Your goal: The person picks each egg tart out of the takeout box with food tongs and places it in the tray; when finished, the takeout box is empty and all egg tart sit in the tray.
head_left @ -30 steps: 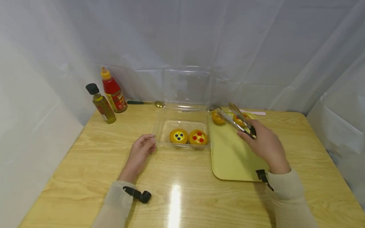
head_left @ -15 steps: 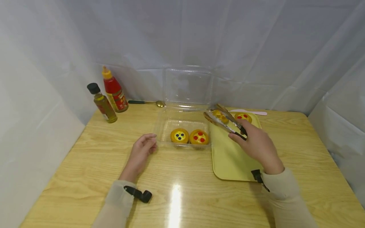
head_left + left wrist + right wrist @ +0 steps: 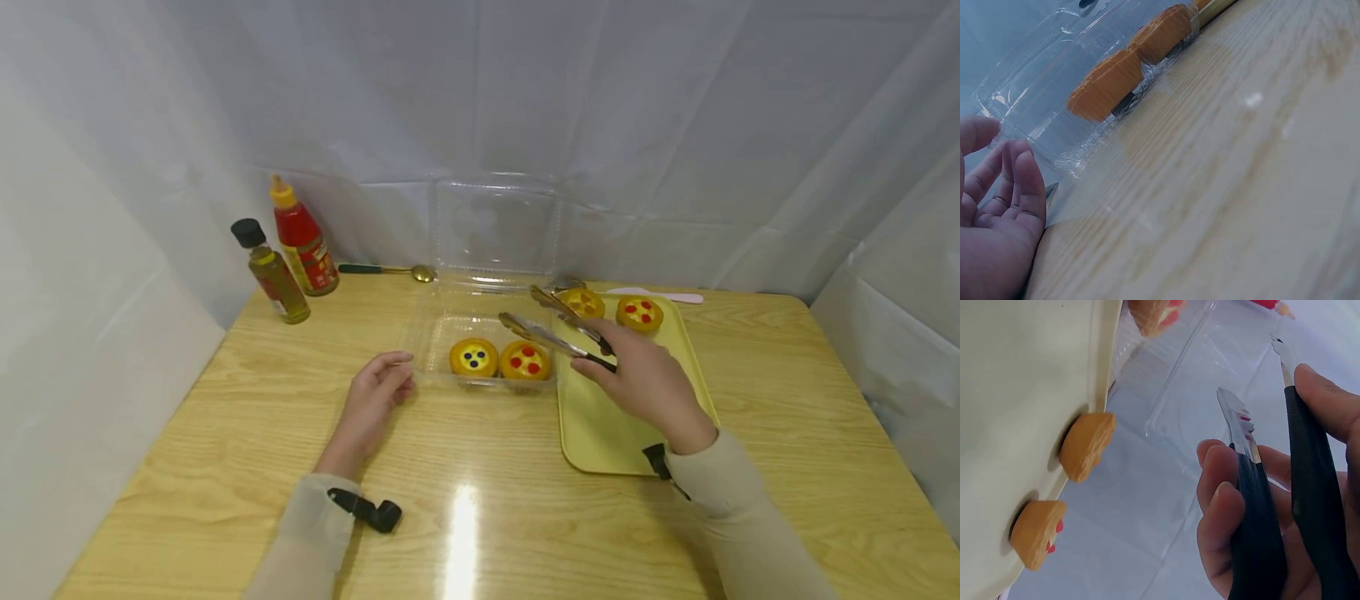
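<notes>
My right hand [image 3: 645,375] holds metal tongs [image 3: 551,339] with black handles above the yellow tray [image 3: 600,433]. The tongs' arms stand apart with nothing between them, their tips over the right side of the clear plastic container [image 3: 441,329]. Inside that container sit a tart with blue dots [image 3: 474,358] and a tart with red dots [image 3: 525,361]. At the tray's far end lie a tart with orange-yellow topping [image 3: 582,303] and another red-dotted tart [image 3: 640,314]. My left hand [image 3: 372,396], fingers loosely bent, rests at the container's left front corner; whether the fingertips [image 3: 988,130] touch its rim, I cannot tell.
Behind the container's base its hinged lid [image 3: 497,225] stands raised. A red sauce bottle [image 3: 303,246] and an oil bottle [image 3: 276,279] stand back left. A spoon [image 3: 390,271] lies along the back, and a pink utensil handle [image 3: 678,297] shows behind the tray.
My right hand has moved left with the tongs, from the red-dotted tart on the tray, past the orange-topped one, to the container's right side. The left hand has stayed in place.
</notes>
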Available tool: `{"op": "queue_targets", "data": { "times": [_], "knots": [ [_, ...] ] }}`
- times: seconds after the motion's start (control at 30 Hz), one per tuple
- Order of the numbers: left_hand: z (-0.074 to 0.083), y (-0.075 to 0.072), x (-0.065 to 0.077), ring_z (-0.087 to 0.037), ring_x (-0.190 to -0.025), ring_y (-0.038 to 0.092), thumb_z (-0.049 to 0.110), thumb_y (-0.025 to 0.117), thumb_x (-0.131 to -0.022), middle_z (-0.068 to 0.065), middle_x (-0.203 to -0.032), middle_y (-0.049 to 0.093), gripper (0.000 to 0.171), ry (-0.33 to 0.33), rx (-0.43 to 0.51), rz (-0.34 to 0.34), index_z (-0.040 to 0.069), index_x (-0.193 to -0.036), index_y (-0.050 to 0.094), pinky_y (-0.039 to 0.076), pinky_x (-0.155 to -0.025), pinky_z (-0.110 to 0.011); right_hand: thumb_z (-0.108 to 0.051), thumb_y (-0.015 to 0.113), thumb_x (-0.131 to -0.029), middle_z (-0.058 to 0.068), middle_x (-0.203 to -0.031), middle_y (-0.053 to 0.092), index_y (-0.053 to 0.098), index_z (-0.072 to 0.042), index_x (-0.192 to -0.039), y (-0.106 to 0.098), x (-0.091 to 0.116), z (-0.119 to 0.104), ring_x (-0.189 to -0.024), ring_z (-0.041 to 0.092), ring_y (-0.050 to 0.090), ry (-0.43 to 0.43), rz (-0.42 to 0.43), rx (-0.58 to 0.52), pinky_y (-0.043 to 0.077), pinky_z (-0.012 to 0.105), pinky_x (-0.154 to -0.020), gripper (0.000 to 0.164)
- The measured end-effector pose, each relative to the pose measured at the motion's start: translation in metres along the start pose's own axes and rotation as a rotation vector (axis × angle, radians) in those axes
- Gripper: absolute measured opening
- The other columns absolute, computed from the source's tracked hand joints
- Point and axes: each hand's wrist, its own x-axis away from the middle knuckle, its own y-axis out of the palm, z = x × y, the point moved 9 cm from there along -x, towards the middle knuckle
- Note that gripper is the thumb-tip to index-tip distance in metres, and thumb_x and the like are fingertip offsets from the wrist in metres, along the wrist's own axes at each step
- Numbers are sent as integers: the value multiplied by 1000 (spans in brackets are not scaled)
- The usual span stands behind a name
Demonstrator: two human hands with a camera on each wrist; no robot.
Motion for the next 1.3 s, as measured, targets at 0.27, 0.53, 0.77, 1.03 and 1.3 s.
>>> {"op": "queue_targets", "data": {
  "times": [0.27, 0.53, 0.77, 1.03, 1.3],
  "knots": [
    [-1, 1, 0, -18, -86, 58, 12, 56, -101, -8, -94, 58, 35, -8, 0, -5, -8, -130, 51, 53, -77, -27, -43, 68, -93, 13, -132, 60, 46, -13, -146, 8, -7, -17, -106, 34, 63, -83, 1, 54, 53, 52, -81, 65],
    [-1, 1, -1, -18, -85, 58, 10, 55, -102, -10, -94, 58, 31, 1, -7, -5, -6, -128, 53, 53, -76, -27, -41, 69, -92, 14, -125, 65, 49, -12, -145, 18, -14, -29, -98, 33, 66, -139, -14, 113, 54, 48, -76, 64],
    [-2, 2, 0, -18, -86, 59, 11, 54, -102, -9, -96, 59, 34, 5, -29, -12, -8, -130, 51, 53, -77, -27, -45, 69, -91, 11, -122, 67, 54, -17, -141, 28, -21, -35, -93, 30, 67, -150, -43, 158, 52, 41, -61, 59],
    [-3, 2, 0, -16, -83, 59, 10, 56, -101, -9, -94, 58, 30, 8, -5, -6, -5, -127, 53, 53, -75, -27, -45, 71, -89, 10, -118, 68, 58, -15, -137, 33, -26, -47, -96, 31, 66, -183, -69, 207, 55, 47, -71, 58],
    [-3, 4, 0, -15, -82, 59, 7, 54, -101, -4, -90, 59, 31, 6, 4, -3, -9, -128, 51, 52, -75, -26, -45, 73, -88, 9, -116, 69, 59, -13, -135, 38, -29, -52, -92, 26, 67, -212, -89, 219, 55, 42, -67, 59]
  ]
}}
